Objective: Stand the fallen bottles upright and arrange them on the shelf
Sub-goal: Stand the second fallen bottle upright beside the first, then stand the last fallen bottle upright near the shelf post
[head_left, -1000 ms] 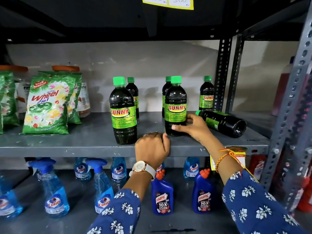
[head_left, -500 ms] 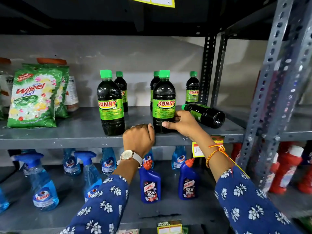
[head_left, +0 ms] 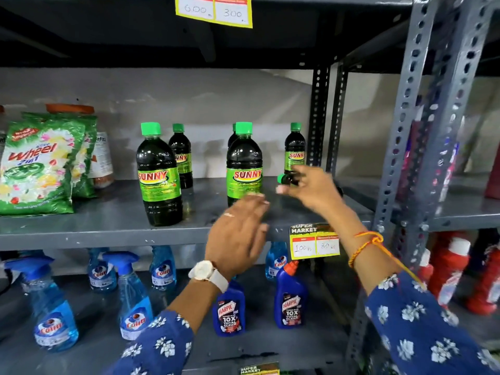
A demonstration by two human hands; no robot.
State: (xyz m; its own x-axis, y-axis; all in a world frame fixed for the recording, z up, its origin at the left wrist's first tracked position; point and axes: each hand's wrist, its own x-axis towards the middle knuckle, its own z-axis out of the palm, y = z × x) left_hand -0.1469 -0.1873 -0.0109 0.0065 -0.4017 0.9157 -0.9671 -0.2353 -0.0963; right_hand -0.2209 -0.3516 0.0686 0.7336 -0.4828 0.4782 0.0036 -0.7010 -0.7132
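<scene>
**Both hands up at the shelf, one bottle still lying down**

Grey metal shelf point(head_left: 108, 228) holds dark Sunny bottles w/ green caps. Front-left bottle point(head_left: 159, 175) upright near the front edge; front-centre bottle point(head_left: 244, 165) upright too, label facing out. Behind them, 3 smaller-looking ones stand near the back wall: one point(head_left: 181, 155) behind the front-left, one mostly hidden behind the front-centre, one point(head_left: 295, 148) at far right by the upright post.

Fallen bottle point(head_left: 287, 179) lies on its side at the right end of the shelf, green cap pointing left, just right of the front-centre bottle. Most of its body is hidden behind the right hand point(head_left: 313, 189).

Right hand: fingers spread loosely, over the fallen bottle's neck; blurred, so can't tell if it's touching or gripping. Left hand point(head_left: 238, 234): wide, fingers extended, holding nothing, in front of the shelf edge below the front-centre bottle; white watch on the wrist.

Wheel detergent packs point(head_left: 40, 163) sit at shelf left. Yellow price tag point(head_left: 313, 240) hangs on the shelf edge btw the two wrists.
</scene>
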